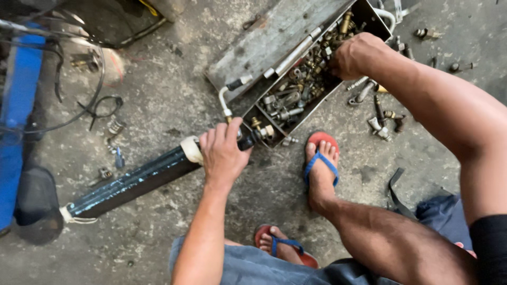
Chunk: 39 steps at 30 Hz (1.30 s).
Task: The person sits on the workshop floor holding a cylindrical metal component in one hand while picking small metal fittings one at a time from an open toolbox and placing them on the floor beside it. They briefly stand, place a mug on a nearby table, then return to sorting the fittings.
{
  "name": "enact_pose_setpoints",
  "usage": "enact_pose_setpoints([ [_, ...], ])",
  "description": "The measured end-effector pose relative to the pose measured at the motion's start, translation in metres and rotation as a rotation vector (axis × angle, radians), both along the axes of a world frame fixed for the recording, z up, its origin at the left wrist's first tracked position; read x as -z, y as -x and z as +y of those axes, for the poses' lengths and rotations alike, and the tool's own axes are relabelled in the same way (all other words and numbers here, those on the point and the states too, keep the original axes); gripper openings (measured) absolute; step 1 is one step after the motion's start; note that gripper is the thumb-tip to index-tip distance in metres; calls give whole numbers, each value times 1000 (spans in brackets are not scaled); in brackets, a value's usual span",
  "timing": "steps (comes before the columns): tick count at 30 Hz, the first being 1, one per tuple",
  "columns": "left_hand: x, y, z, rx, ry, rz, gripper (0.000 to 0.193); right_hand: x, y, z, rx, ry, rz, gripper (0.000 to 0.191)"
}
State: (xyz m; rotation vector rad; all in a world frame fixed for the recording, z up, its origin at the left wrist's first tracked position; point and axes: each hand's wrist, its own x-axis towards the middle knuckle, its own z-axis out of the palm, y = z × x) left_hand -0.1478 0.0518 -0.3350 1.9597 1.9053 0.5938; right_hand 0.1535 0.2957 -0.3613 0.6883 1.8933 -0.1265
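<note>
Brass bits fill the metal box [364, 13] where our right hand [355, 55] is curled, digging; can't tell if it's grabbed one. Our left hand [224, 153] grips the black hose [132, 182] end beside the box, fitting not on yet.

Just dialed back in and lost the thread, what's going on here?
A person squats on a concrete floor. The left hand grips the end of a long black coil-like unit with a bent metal tube at its tip. The right hand is down among brass and steel fittings in an open metal box. More fittings lie scattered beside the box.
</note>
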Motion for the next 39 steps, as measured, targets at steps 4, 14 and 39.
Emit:
enact_pose_setpoints([
  [4, 1, 0, 0, 4, 4, -13, 60, -4, 1, 4, -6, -106, -2, 32],
  [14, 1, 0, 2, -12, 3, -6, 61, -13, 43, -48, 179, 46, 175, 51],
  [39, -1, 0, 1, -30, -11, -1, 56, 10, 35, -48, 189, -20, 298, 25],
])
